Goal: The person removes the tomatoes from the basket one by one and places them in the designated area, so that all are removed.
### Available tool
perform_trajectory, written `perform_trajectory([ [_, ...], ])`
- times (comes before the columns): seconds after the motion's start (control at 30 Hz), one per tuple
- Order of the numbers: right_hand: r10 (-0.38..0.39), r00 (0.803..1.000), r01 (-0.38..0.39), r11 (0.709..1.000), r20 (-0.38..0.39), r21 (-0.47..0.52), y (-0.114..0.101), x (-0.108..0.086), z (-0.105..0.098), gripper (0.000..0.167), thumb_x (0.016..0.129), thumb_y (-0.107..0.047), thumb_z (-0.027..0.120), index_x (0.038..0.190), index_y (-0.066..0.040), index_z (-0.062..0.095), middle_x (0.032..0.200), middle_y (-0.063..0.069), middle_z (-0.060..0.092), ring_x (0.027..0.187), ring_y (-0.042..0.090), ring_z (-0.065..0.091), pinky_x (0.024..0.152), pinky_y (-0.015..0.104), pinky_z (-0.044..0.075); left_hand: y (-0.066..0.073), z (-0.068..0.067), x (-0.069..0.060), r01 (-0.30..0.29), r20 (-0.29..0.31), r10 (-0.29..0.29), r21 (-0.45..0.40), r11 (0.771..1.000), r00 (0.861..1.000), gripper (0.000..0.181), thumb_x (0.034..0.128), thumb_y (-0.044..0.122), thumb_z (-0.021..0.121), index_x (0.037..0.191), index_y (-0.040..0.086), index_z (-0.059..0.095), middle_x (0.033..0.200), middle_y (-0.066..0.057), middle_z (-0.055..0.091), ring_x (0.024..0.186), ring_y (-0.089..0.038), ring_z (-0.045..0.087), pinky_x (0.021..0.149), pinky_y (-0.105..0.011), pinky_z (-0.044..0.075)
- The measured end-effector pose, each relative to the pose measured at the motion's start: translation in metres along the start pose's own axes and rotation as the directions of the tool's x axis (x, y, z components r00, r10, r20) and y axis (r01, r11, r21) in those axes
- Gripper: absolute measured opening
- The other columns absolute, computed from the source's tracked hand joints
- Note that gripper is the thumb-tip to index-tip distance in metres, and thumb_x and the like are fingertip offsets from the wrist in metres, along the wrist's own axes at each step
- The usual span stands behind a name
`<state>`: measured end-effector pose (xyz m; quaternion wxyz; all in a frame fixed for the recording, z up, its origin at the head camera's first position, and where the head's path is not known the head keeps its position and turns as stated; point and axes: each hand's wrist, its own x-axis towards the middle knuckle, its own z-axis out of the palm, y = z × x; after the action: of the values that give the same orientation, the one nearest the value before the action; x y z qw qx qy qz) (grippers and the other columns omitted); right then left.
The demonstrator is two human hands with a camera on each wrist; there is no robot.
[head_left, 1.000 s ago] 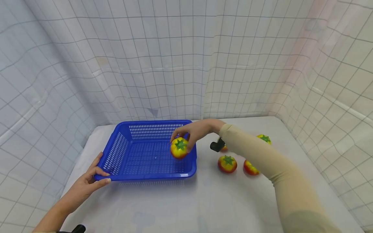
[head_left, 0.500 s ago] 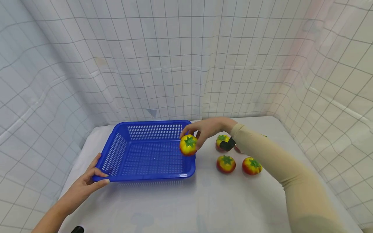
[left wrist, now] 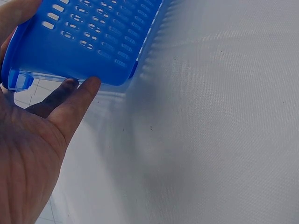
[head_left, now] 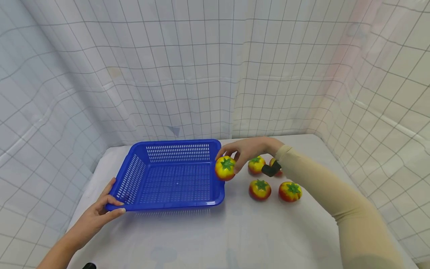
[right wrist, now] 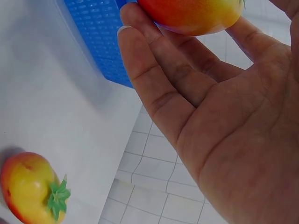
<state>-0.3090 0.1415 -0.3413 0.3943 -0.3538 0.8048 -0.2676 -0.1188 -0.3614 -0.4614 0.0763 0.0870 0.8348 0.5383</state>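
A blue plastic basket [head_left: 171, 204] with slotted walls stands on the left of the table, nothing lying in it. My left hand [head_left: 95, 218] grips its near left corner; in the left wrist view the fingers [left wrist: 77, 105] reach under the rim along the outer wall. At the basket's right rim, my right hand [head_left: 246, 149] holds a red-and-yellow toy tomato [head_left: 225, 169] with a green leafy top, between thumb and fingers. The right wrist view shows only the underside of this toy tomato [right wrist: 194, 16], at the top edge.
Several similar toy tomatoes stand right of the basket: one near [head_left: 259, 190], one farther right [head_left: 290, 192], one behind [head_left: 256, 165], and one partly hidden by the black wrist camera [head_left: 271, 169]. A white gridded curtain [head_left: 188, 74] surrounds the white table [head_left: 215, 239].
My right hand has carried the toy tomato rightward, from above the basket's inside to its right rim. The left hand stays at the basket's corner.
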Motion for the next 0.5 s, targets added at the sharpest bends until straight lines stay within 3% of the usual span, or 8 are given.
perform_trajectory([
  [0.3, 0.044, 0.998, -0.042, 0.998, -0.039, 0.039, 0.013, -0.02, 0.002, 0.065, 0.082, -0.031, 0.084, 0.139, -0.041, 0.054, 0.14, -0.002, 0.052, 0.122, 0.027, 0.057, 0.099, 0.043, 0.049, 0.0, 0.001, 0.0, -0.004, -0.002, 0.004, 0.01, 1.0, 1.0, 0.018, 0.1047, 0.013, 0.06, 0.111, -0.001, 0.051, 0.169, 0.016, -0.013, 0.149, -0.054, -0.012, 0.09, -0.004, 0.033],
  [0.5, 0.07, 0.994, -0.067, 0.997, -0.089, 0.028, 0.024, -0.035, 0.001, 0.065, 0.081, -0.034, 0.083, 0.138, -0.042, 0.054, 0.138, -0.008, 0.055, 0.131, 0.023, 0.048, 0.101, 0.044, 0.047, 0.0, 0.0, 0.0, -0.002, -0.004, 0.002, 0.009, 1.0, 1.0, 0.019, 0.1046, 0.013, 0.06, 0.112, -0.002, 0.051, 0.169, 0.015, -0.014, 0.148, -0.055, -0.011, 0.09, -0.003, 0.033],
])
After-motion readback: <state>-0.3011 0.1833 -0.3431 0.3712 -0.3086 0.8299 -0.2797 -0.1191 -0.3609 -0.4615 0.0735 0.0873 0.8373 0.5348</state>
